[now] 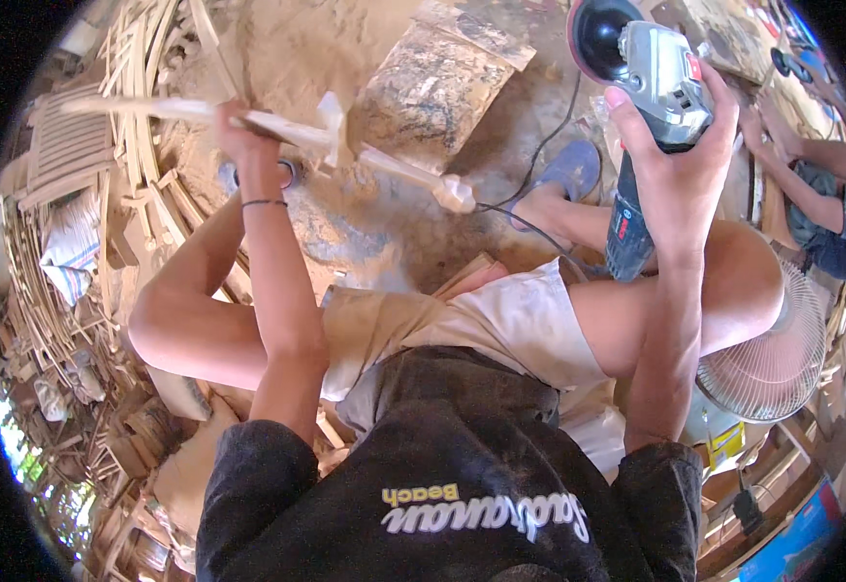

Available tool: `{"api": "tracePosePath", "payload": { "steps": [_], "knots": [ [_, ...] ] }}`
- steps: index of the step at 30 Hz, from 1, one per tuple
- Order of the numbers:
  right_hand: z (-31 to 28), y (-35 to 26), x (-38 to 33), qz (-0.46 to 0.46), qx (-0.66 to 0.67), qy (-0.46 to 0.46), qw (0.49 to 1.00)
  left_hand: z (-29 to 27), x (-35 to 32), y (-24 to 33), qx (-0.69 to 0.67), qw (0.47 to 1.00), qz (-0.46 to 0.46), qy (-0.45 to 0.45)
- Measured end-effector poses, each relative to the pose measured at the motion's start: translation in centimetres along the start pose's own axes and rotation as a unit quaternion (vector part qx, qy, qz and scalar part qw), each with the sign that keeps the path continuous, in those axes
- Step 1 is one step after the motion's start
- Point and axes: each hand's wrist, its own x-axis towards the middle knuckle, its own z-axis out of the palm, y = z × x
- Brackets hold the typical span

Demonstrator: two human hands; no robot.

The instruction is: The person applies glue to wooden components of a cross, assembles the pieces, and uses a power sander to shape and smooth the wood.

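My left hand [246, 138] is closed around the blade part of a pale wooden sword [394, 165]. The sword lies nearly level in the air, its crosspiece and knobbed handle to the right of my fist and its far left end blurred. In my right hand [677, 179] is an angle grinder [663, 82] with a grey head and a dark teal body, held upright over my right knee. A dark round disc [602, 37] on its head faces up and left, apart from the sword.
A dusty board [437, 85] lies on the floor ahead. The grinder's black cord [551, 136] runs past my sandal [570, 173]. Wooden strips [142, 107] are piled at left. A fan [770, 339] stands at right, near another person's arms [815, 179].
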Motion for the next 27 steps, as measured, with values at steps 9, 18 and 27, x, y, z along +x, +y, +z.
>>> {"api": "tracePosePath", "payload": {
  "steps": [9, 18, 27],
  "knots": [
    [5.6, -0.3, -5.0, 0.118, 0.03, -0.017, 0.992, -1.3, -8.2, 9.1, 0.011, 0.977, 0.211, 0.012],
    [12.0, 0.6, -10.4, 0.148, 0.028, -0.152, 0.977, 0.6, -11.2, 7.8, 0.172, 0.902, 0.279, 0.28],
    [15.5, 0.6, -10.7, 0.163, -0.032, -0.25, 0.954, -0.4, -9.5, 7.5, 0.105, 0.896, 0.421, 0.099]
  ]
}}
